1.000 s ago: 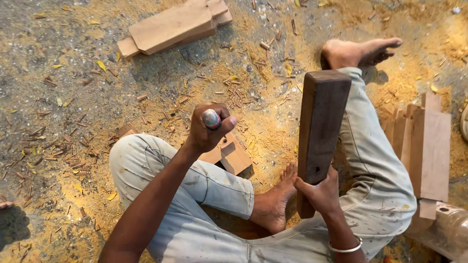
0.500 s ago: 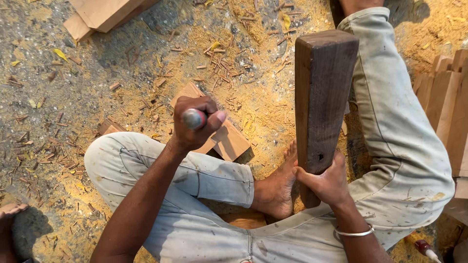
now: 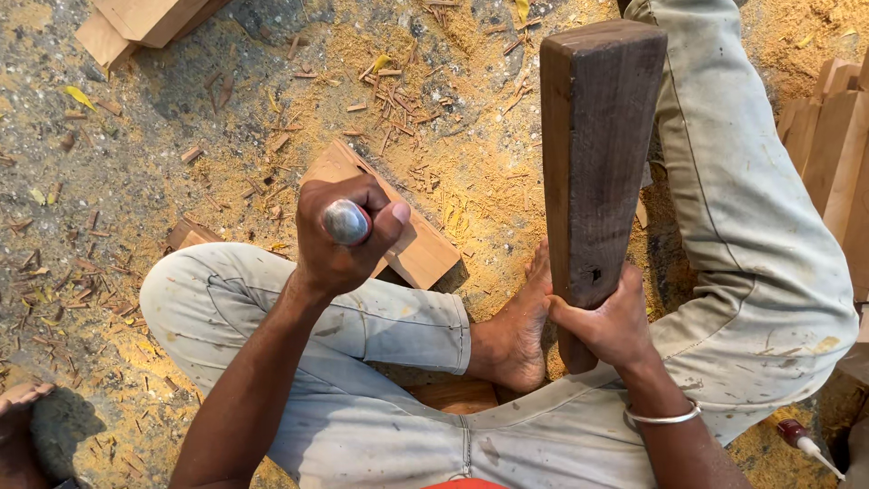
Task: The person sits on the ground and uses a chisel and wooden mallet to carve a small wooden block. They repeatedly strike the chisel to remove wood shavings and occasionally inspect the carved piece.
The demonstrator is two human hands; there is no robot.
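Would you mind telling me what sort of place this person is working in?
Most likely an open-air woodworking spot: sawdust and wood chips cover the ground, cut wooden blocks are stacked nearby, and the right hand grips a dark wooden mallet.

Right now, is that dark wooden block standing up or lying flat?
Raised on end: the right hand grips the dark wooden block at its lower end, top toward the camera.

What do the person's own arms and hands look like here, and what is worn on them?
Both forearms are bare, with no sleeves or gloves in view. The right hand has a thin silver-coloured bangle round its wrist. The left hand wears no ring, watch or band that shows.
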